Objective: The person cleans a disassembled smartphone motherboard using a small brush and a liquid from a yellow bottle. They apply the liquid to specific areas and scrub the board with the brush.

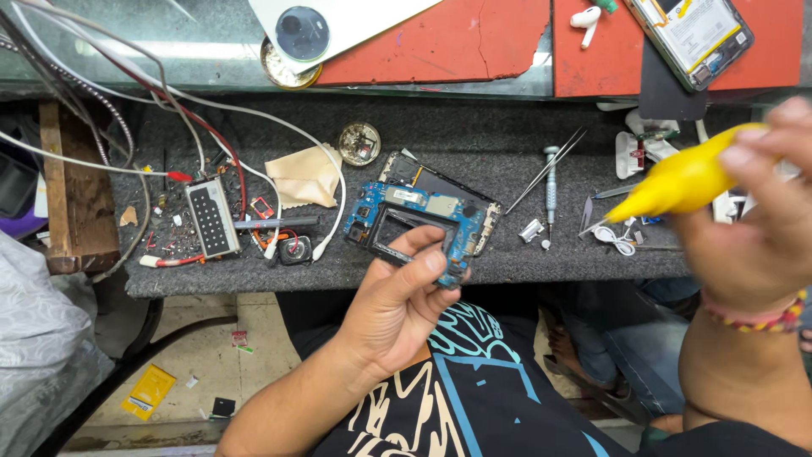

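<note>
Head view: left hand pinching blue phone board frame above bench edge; right hand, blurred, gripping yellow blower. Loose pinch risks dropping frame to floor.

Left hand comes up from lower centre, forearm angled in from bottom left, palm turned toward the body, fingers curled with thumb and forefinger pinched shut at the top. Right hand sits raised at the right edge — blurred, fingers wrapped closed, wrist bent, forearm dropping to the lower right corner.
</note>
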